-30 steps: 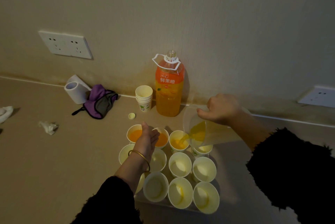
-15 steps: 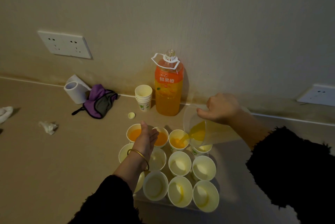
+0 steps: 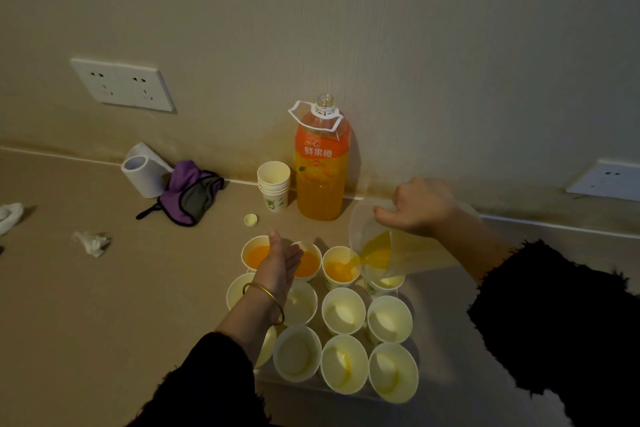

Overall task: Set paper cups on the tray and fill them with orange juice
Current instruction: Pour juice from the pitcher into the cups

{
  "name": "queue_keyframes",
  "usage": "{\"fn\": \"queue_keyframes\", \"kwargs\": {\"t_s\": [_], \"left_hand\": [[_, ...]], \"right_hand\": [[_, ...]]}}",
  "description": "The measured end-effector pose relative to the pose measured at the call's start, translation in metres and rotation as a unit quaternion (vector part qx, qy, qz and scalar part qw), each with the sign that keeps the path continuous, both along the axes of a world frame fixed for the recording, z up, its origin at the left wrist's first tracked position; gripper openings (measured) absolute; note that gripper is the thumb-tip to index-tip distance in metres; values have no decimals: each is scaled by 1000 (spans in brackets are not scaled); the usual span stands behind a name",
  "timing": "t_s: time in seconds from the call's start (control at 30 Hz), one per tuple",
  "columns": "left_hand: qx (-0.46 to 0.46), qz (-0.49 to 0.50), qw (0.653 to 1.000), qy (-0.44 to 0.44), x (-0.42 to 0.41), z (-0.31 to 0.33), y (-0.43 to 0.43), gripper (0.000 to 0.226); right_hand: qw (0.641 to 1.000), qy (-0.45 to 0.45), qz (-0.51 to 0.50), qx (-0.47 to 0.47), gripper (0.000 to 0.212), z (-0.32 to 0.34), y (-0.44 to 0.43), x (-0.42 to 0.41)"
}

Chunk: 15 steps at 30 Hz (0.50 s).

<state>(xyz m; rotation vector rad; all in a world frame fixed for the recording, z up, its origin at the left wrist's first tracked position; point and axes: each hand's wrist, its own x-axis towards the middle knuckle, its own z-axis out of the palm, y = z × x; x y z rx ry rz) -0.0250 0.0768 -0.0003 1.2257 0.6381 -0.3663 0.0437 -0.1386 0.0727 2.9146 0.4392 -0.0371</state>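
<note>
Several white paper cups stand in rows on a clear tray (image 3: pixel 408 400). In the back row, two cups (image 3: pixel 254 255) hold orange juice. My right hand (image 3: pixel 420 207) grips a clear plastic jug (image 3: pixel 398 253), tilted left, and juice streams from it into the third back-row cup (image 3: pixel 339 269). My left hand (image 3: pixel 280 262) hovers with straight fingers over the two filled cups, a gold bangle on its wrist. The cups in the nearer rows, such as (image 3: pixel 343 310), look empty.
An uncapped orange juice bottle (image 3: pixel 322 163) stands at the wall beside a stack of spare cups (image 3: pixel 273 186). Its cap (image 3: pixel 250 219) lies in front. A tape roll (image 3: pixel 143 174), purple cloth (image 3: pixel 188 193) and crumpled tissue (image 3: pixel 91 243) lie to the left.
The juice level in the third back-row cup has risen slightly as the pour continues. Both hands stay almost where they were.
</note>
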Motion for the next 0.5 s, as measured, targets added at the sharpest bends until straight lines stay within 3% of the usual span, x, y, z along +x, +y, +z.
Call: {"fn": "queue_keyframes", "kwargs": {"t_s": [0.5], "left_hand": [[4,-8,1000,5,1,-2,2,76]], "right_hand": [[1000,-2,1,8,60,-2,0,1]]}}
